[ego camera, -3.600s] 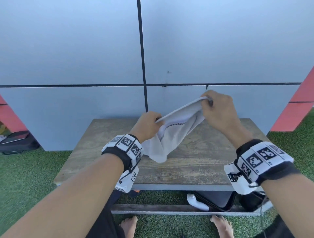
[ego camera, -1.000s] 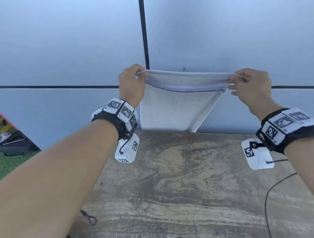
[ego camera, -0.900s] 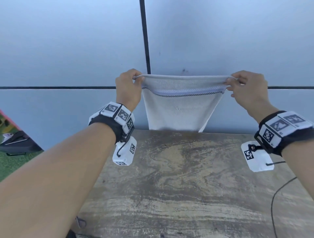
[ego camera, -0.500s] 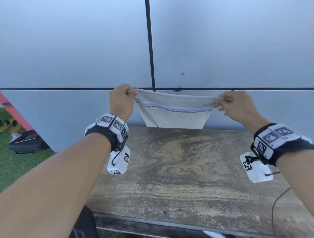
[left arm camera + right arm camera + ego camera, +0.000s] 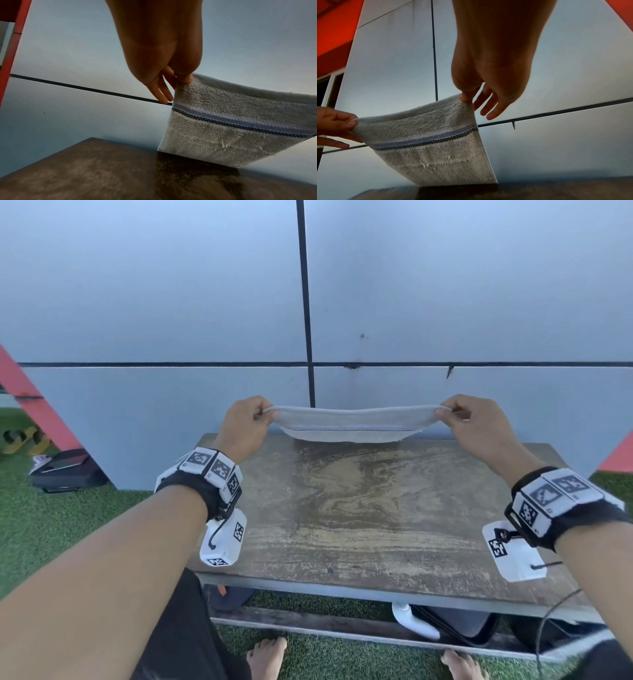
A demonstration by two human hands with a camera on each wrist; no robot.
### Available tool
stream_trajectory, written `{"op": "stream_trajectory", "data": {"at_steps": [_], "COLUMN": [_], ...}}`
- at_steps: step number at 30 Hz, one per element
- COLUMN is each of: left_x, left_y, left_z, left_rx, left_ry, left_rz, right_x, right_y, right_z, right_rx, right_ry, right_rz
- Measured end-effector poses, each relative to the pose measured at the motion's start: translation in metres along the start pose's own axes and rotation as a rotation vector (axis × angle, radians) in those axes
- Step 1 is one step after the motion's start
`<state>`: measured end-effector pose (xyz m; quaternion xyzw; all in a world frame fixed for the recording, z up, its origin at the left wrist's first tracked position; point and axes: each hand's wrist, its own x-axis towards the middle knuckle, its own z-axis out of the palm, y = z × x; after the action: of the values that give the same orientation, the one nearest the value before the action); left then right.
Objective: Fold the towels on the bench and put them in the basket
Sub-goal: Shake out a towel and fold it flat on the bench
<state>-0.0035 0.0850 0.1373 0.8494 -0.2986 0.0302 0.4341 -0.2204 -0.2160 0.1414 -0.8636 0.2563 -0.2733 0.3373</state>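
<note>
A small white towel (image 5: 349,424) with a blue and black checked stripe hangs stretched between both hands over the far edge of the wooden bench (image 5: 370,515). My left hand (image 5: 248,419) pinches its left top corner; the wrist view shows the thumb (image 5: 186,79) on the towel (image 5: 228,121). My right hand (image 5: 466,416) pinches the right top corner, thumb and forefinger on the towel (image 5: 433,143), other fingers spread. The towel's lower edge hangs down to the bench's back edge; whether it touches I cannot tell. No basket is in view.
A grey panelled wall (image 5: 445,302) stands right behind the bench. Green artificial grass (image 5: 51,525) surrounds it. A dark bag (image 5: 65,470) lies on the grass at left. Dark items and a white object (image 5: 414,621) sit under the bench. My bare feet (image 5: 265,655) are at its front.
Both hands have lowered the stretched towel from wall height to just above the bench's far edge. Earlier the hands held it bunched near the bench middle.
</note>
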Motion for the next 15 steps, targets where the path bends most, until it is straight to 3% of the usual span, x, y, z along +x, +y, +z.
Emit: {"op": "stream_trajectory", "data": {"at_steps": [10, 15], "left_x": [-0.066, -0.082], "left_y": [0.002, -0.003], "left_z": [-0.009, -0.019], "left_rx": [0.153, 0.193], "left_ry": [-0.138, -0.374], "left_rz": [0.009, -0.107], "right_x": [-0.075, -0.099], "right_y": [0.019, 0.012], "right_z": [-0.004, -0.014], "right_rx": [-0.023, 0.098], "right_ry": [-0.149, -0.238], "right_rz": [0.013, 0.096]}}
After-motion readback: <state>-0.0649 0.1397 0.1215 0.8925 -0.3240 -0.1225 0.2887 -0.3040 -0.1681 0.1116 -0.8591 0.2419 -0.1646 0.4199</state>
